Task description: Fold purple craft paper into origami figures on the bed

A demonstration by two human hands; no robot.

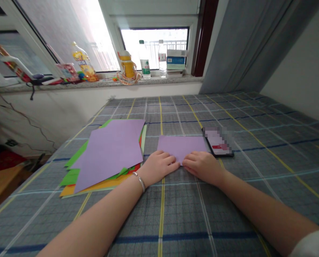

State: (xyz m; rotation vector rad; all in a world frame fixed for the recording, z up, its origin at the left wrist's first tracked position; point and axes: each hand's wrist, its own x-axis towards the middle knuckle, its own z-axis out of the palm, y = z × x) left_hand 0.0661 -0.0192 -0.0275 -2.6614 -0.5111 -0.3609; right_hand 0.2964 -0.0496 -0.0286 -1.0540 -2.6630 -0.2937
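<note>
A sheet of purple paper (183,144), which looks folded to a smaller rectangle, lies on the checked cloth in front of me. My left hand (160,164) is closed over its near left part, fingers together and bent onto the paper. Over the near right part, my right hand (202,166) is closed the same way, fingertips close to those of the left. The thumbs and most of the near edge are partly covered by the hands. A silver bangle (141,182) circles the left wrist.
Left of my hands lies a loose stack of coloured paper (111,153), purple on top, green and orange below. A phone (218,142) rests close to the paper's right side. Bottles (145,60), a yellow cup (127,66) and boxes (176,60) stand on the windowsill.
</note>
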